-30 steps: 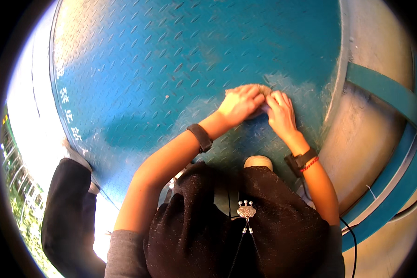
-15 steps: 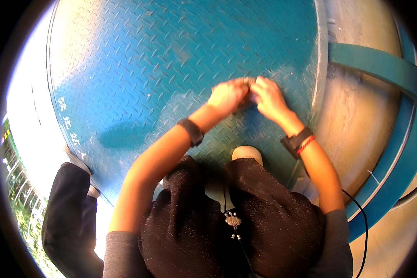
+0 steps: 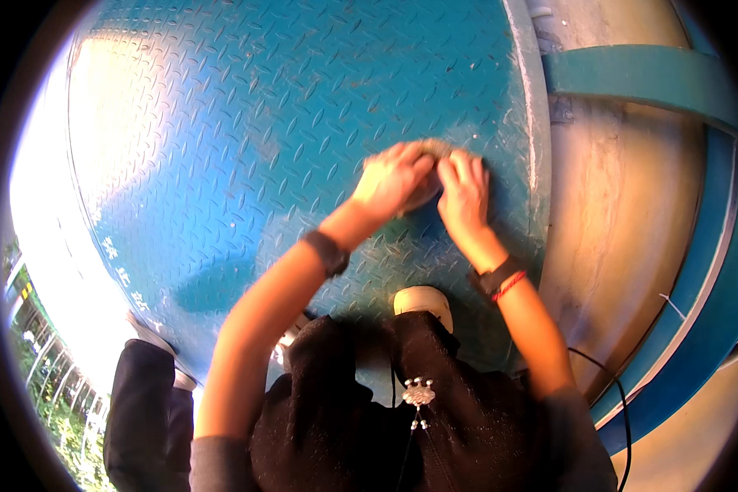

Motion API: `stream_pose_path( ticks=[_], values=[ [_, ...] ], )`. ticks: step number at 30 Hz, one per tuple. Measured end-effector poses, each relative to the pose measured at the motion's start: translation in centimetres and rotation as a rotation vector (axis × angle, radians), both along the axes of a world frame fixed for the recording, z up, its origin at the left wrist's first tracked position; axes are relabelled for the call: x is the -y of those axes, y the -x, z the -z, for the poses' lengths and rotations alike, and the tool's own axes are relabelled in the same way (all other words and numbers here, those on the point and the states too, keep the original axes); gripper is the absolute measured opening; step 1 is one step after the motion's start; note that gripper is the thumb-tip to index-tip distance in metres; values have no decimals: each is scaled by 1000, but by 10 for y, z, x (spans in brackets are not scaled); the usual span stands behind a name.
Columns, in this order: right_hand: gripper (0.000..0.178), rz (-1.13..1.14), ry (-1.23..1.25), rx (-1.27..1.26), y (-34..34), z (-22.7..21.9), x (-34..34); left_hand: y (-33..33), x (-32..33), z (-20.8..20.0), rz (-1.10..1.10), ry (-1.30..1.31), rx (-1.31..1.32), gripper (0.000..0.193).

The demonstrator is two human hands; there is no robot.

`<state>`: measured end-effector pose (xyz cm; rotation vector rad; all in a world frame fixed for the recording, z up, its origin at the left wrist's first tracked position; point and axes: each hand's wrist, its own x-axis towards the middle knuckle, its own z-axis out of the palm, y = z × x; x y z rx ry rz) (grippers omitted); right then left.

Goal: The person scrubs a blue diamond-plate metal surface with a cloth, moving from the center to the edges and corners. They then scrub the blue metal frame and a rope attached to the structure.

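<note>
My left hand and my right hand meet low over the blue patterned metal plate, in front of my feet. Between and beyond their fingers shows a brownish, rough-edged thing. Its kind cannot be made out, as the hands cover most of it and motion blurs it. The left hand's fingers curl over its left side. On its right side press the bent fingers of the right hand. A dark shadow falls on the plate beneath the hands.
A teal rail arches beyond the plate's right edge, above a lower tan surface. At the lower left is another person's dark-trousered leg. My pale shoe stands just before the hands. A black cable hangs at right.
The view has shifted, with the plate's right edge and the rail now farther left in it. Both hands keep to the brownish thing, and more of it shows between the fingers.
</note>
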<state>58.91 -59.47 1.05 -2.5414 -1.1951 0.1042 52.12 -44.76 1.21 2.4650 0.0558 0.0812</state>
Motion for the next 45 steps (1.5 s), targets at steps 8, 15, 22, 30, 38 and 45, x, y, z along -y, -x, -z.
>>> stream_pose_path(
  ticks=[8, 15, 22, 30, 38, 45],
  values=[
    [25, 102, -125, 75, -40, 15, -20, -76, -40, 3, 387, -245, -37, 26],
    [22, 128, -149, 23, -43, 5, -15, -66, -26, 8, 62, -4, 47, 24],
    [29, 136, -49, -75, 14, -9, 71, -9, 64, 8, 25, 53, -20, 23],
    [52, 267, -48, -275, 88, -38, 143, 55, 150, -7, 124, -43, -191, 28],
    [62, 244, 153, -259, 91, -27, 135, 73, 135, -4, 335, -141, -57, 54],
    [66, 218, 108, -194, 85, -15, 135, 60, 118, 4, 281, -64, 127, 48]
  ],
)
